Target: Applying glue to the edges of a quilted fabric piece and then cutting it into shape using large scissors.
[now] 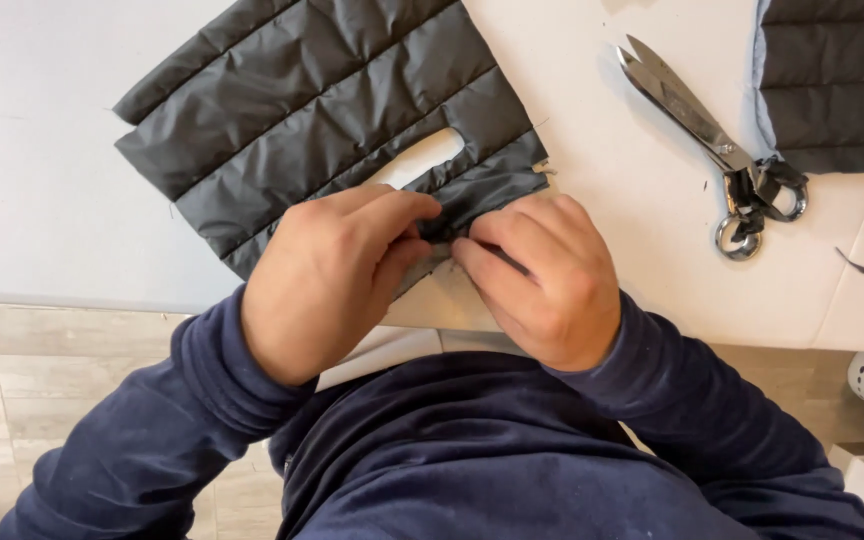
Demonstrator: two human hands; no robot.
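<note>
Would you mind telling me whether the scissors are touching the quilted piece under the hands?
Apart. The head view shows bare white table between the scissors and the quilted piece that both hands pinch.

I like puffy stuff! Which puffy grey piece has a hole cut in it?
The big quilted piece under both hands, left of the scissors. The other quilted piece, at the top right corner, shows no hole.

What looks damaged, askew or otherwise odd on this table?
The quilted grey panel has a slot-shaped hole near the edge both hands pinch. Dark fabric strips wrap the scissors handles; small scraps lie nearby.
</note>
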